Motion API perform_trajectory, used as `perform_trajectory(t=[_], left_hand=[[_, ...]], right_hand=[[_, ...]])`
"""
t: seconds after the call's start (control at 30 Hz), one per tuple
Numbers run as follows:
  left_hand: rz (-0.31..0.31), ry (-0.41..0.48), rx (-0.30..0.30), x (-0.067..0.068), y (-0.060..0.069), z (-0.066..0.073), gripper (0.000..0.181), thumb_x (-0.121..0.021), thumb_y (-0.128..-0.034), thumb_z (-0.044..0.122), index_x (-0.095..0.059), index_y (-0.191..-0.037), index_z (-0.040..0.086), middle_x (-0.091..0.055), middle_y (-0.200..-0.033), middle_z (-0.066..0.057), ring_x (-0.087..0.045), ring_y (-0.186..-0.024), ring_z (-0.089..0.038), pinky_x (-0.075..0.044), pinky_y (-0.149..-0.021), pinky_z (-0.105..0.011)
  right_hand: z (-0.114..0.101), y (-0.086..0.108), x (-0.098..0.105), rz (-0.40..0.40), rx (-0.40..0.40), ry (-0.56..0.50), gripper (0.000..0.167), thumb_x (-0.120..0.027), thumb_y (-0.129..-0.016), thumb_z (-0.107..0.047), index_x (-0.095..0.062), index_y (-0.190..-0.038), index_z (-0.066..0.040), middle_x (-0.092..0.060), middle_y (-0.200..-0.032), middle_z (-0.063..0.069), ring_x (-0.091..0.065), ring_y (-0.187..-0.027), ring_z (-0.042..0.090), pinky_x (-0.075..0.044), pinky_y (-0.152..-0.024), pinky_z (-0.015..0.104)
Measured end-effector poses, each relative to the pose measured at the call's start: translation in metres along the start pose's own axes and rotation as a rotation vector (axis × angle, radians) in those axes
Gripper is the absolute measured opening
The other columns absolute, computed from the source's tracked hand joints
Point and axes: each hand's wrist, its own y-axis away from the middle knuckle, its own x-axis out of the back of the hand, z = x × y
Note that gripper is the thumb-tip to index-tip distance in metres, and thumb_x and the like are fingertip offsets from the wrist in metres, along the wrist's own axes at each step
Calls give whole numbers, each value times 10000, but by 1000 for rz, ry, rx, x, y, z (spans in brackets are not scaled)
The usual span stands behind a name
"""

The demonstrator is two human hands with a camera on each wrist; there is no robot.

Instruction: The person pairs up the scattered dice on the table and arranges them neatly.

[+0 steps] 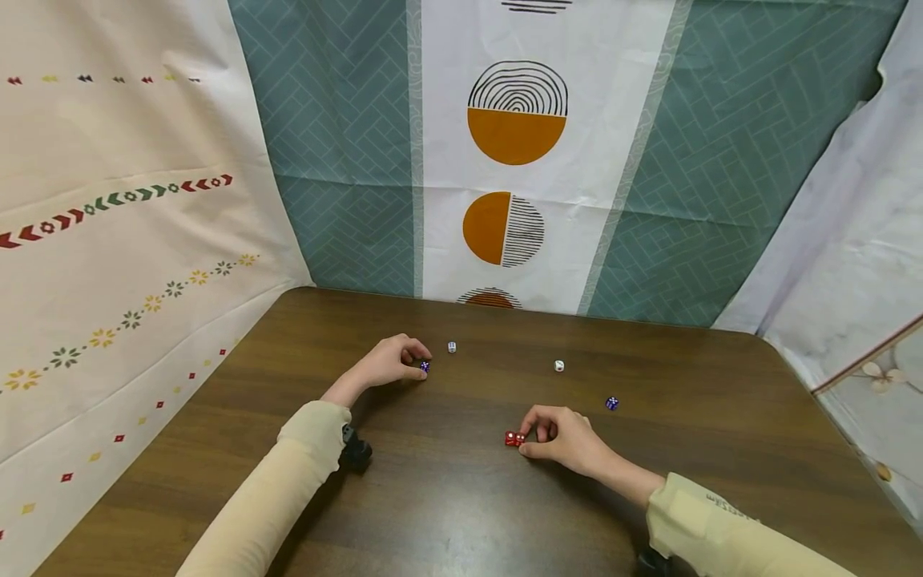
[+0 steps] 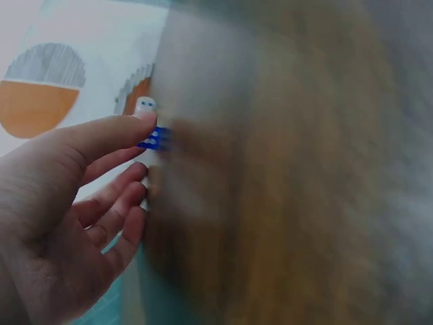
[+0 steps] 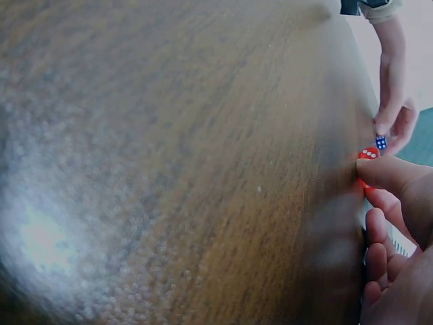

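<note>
Thumb and index finger of my left hand (image 1: 389,361) pinch a blue die (image 1: 425,366) with white pips, at the far left part of the table. The left wrist view, partly blurred, has this blue die (image 2: 159,138) at the fingertips, with a white die (image 2: 145,105) just beyond the thumb. Nearer the table's middle, my right hand (image 1: 566,439) pinches a red die (image 1: 521,439) between thumb and index finger. Another red die (image 1: 509,438) sits against its left side. In the right wrist view the thumb partly covers the red dice (image 3: 369,154).
On the brown wooden table (image 1: 433,497), a white die (image 1: 452,347) lies right of the left hand. Farther right are another white die (image 1: 558,365) and a blue die (image 1: 611,403). Patterned cloths (image 1: 346,160) hang behind and beside the table.
</note>
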Motion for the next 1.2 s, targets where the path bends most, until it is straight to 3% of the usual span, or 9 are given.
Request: perform_trajectory(t=[0.3,0.57,0.87,1.2], left_hand=[[13,12,-11,-3,1,-6,223,-755,-856,124,-705,-1067,69,-641,-1020,-116,-607,-941,-226,-510,-857,-372],[27,25,-134,-2,2,-11,161,-747,-861,142,-705,-1001,75,-639,-940,-84,-606,-857,-189,-518,-787,-324],[9,-1,-44,-6,-3,-8,140,-742,-864,99,-704,-996,74,-649,-960,-90,-595,-880,-180,-498,-820,-321],[11,1,-39,-4,-2,-7,112,-740,-868,100,-708,-973,75,-650,-954,-89,-594,-866,-174,-503,-807,-317]], right_hand=[[1,0,1,-3,7,6,181,-819,-800,-258,-669,-897,-231,-519,-693,-52,-438,-551,19,-350,-586,221],[1,1,0,-3,6,6,180,-818,-799,-261,-668,-894,-235,-519,-688,-51,-434,-543,11,-343,-598,229],[0,1,-1,-2,2,1,181,-819,-795,-258,-669,-892,-231,-516,-688,-50,-433,-548,15,-341,-594,228],[-1,1,-1,-2,1,4,182,-819,-797,-259,-670,-896,-223,-517,-690,-53,-440,-553,23,-337,-607,235]])
